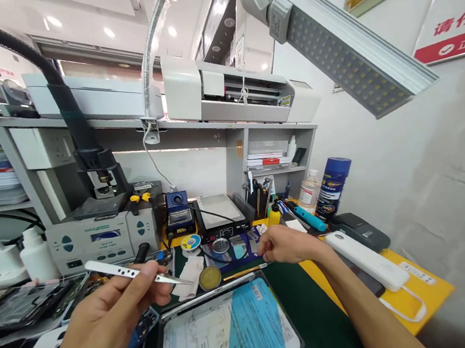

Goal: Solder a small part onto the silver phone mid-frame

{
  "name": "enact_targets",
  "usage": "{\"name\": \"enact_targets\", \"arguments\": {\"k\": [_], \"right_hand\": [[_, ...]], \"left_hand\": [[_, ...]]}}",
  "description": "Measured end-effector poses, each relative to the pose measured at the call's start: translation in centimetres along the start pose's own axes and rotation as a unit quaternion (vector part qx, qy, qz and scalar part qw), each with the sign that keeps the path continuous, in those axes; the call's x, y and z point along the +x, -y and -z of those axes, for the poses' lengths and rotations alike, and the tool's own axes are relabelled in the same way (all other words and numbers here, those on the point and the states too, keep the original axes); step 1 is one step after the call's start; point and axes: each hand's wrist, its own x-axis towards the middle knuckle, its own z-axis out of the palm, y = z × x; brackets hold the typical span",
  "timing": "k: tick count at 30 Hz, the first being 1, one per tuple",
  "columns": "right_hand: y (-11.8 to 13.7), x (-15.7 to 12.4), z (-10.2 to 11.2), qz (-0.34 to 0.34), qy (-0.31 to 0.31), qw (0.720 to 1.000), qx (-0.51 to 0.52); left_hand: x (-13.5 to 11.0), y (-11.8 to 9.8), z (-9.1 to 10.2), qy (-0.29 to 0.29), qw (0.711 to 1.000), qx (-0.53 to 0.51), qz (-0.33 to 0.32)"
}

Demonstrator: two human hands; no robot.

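Note:
My left hand (109, 308) is closed on a pair of silver tweezers (137, 273), their tips pointing right over a white cloth (189, 274) and a round brass tin (209, 278). My right hand (283, 244) reaches forward to the blue mat (234, 249) with small parts on it, its fingers curled together in a pinch; what they hold is hidden. A tablet with a blue and white film (228, 332) lies face up in front of me on the green mat (313, 309).
A soldering station (102, 237), a small blue controller (179, 213) and a hot plate (220, 215) stand at the back. A blue spray can (333, 184), bottles and a white power bank (368, 259) sit at the right. An LED lamp (348, 54) hangs overhead. Phone parts (26, 306) pile at the left.

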Motion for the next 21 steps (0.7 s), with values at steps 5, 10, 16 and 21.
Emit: {"name": "enact_targets", "arguments": {"k": [5,10,16,21], "right_hand": [[0.9,1.0,-1.4,-0.005,0.039,0.997,-0.059],[0.6,0.9,-1.9,-0.032,0.041,0.994,-0.098],[-0.8,-0.2,-1.8,-0.057,-0.019,0.996,-0.068],[-0.6,-1.2,-0.9,-0.008,-0.072,0.994,0.084]], "left_hand": [[-0.8,-0.5,-0.3,0.024,0.993,0.109,-0.028],[-2.0,-2.0,-0.1,0.132,0.968,0.204,-0.065],[-2.6,-2.9,0.7,0.130,0.945,0.258,-0.152],[-2.9,-2.5,1.2,0.210,0.947,0.226,-0.085]]}}
